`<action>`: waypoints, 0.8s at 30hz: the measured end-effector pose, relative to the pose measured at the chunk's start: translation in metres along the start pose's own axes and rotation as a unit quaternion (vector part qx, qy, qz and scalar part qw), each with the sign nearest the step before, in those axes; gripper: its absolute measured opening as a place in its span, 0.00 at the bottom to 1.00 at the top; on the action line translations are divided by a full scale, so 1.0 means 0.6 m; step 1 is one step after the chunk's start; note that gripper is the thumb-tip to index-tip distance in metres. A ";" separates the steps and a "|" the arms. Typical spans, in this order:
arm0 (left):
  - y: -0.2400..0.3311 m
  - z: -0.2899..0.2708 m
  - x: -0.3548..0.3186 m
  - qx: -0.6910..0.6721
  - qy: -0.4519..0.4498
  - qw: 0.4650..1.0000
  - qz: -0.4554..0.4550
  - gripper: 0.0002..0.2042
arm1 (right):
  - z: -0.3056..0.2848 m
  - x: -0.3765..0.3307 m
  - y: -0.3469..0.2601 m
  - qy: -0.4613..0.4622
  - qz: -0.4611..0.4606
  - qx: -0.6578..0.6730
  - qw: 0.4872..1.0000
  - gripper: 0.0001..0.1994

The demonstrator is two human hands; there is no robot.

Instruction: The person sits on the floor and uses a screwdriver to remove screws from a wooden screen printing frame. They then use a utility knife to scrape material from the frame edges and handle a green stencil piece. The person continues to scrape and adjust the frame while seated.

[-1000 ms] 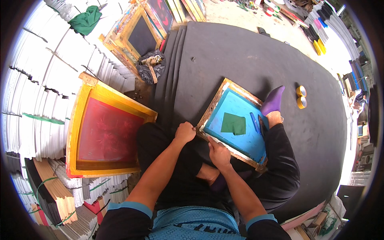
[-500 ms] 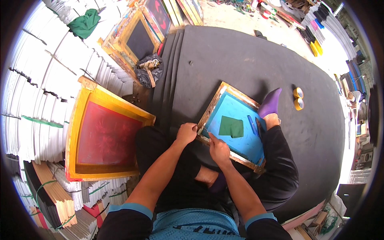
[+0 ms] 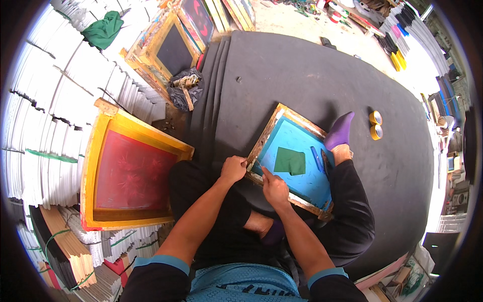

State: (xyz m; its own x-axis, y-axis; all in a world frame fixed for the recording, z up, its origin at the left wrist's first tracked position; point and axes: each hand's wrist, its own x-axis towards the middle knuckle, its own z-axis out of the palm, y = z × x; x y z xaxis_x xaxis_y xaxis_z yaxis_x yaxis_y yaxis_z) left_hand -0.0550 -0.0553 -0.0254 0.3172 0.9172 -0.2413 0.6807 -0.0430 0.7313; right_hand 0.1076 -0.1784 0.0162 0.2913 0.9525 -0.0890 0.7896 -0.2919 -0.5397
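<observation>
A wooden screen-printing frame with blue mesh lies tilted across the black sheets, against my bent leg. My left hand is closed at its near left corner, fingertips on the wood. Over the near rail, my right hand is closed with its forefinger stretched along the inner edge of that corner; whatever it pinches is too small or hidden to make out. On the blue mesh lie a green cloth square and a slim blue tool. A dark pointed tool rests beside my foot.
Stacked black sheets spread under and beyond the frame. Two yellow tape rolls sit right of my purple-socked foot. On the left stand a yellow frame with red mesh, white sheet stacks and a black plastic bag.
My hands hold nearly the same place at the frame's corner, with only a slight shift. The view has moved a little; the things on the mesh stay put.
</observation>
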 end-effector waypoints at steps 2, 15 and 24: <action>0.002 -0.008 -0.002 0.018 -0.011 1.000 -0.001 0.12 | -0.004 0.002 -0.019 -0.026 0.000 -0.074 0.997 0.18; 0.011 -0.017 0.003 0.014 -0.029 0.999 -0.009 0.13 | 0.007 0.014 0.024 0.001 -0.050 -0.025 0.998 0.18; 0.012 -0.017 0.001 -0.008 -0.018 1.000 -0.016 0.13 | -0.004 0.010 0.014 0.004 -0.041 -0.024 0.999 0.18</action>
State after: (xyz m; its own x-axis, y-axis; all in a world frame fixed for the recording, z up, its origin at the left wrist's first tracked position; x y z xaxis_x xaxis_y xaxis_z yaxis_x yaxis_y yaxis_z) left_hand -0.0569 -0.0511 -0.0138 0.3186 0.9031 -0.2879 0.6807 -0.0066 0.7325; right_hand 0.1175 -0.1756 0.0131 0.2288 0.9727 -0.0385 0.8360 -0.2166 -0.5042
